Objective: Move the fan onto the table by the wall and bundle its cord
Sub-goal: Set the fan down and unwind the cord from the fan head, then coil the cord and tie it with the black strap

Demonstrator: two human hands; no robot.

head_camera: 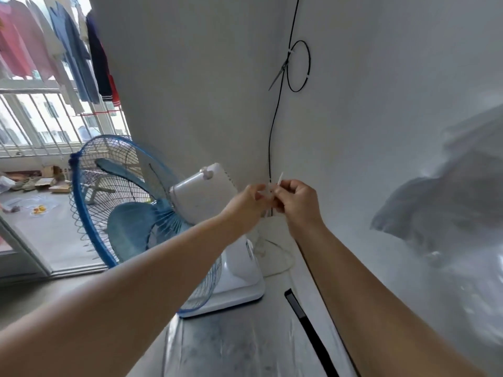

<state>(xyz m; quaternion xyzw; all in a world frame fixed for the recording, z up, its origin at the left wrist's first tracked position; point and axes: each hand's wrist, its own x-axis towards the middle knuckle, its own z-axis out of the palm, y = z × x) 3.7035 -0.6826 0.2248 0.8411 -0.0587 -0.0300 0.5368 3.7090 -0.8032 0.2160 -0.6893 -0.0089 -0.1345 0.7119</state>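
Observation:
A white desk fan (206,197) with a blue grille and blue blades stands on the table (245,336) by the wall corner, its grille facing left. Its white cord (280,254) lies looped on the table behind the base and rises toward my hands. Just right of the fan's motor housing, my left hand (249,204) and my right hand (296,202) meet in front of the corner. Both pinch the gathered white cord, and a thin white tie (280,177) sticks up between the fingers. The bundle itself is mostly hidden by my fingers.
A black cable (275,118) runs down the wall corner with a coiled loop (298,66) fastened high up. A black strip (307,327) lies on the table near the wall. At the left, a sliding door opens onto a balcony with hanging clothes (68,44) and boxes.

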